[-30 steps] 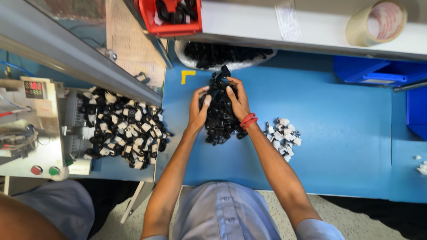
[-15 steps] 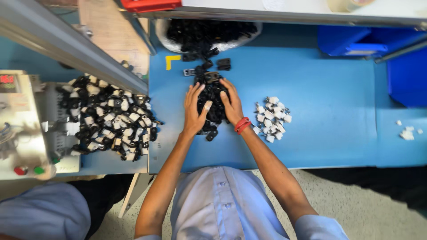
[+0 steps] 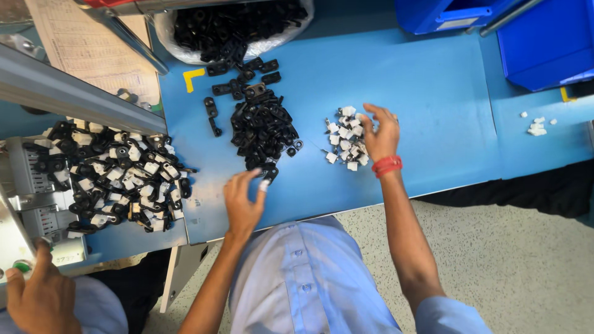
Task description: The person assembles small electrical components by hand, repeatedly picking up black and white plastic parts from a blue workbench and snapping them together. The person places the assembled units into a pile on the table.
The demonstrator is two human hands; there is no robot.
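A heap of small black plastic parts point(image 3: 263, 127) lies in the middle of the blue table point(image 3: 421, 93), with a few strays behind it. To its right sits a smaller heap of white plastic pieces point(image 3: 343, 142). My right hand point(image 3: 380, 133), a red band at its wrist, rests over the white heap's right side with fingers spread. My left hand point(image 3: 244, 201) hovers at the near edge of the black heap, fingers bent close together. One fingertip shows something pale, and I cannot tell if it grips a piece.
A clear bag of black parts point(image 3: 235, 25) lies at the back, blue bins point(image 3: 544, 43) at the back right. A heap of black-and-white parts point(image 3: 117, 176) covers the left table beside a machine. Another person's hand point(image 3: 37, 291) rests at the lower left. A few white pieces point(image 3: 535, 127) lie far right.
Both my hands have left the black heap. The left drew back toward my body and the right swung over to the white pieces. The black heap now lies spread on the table.
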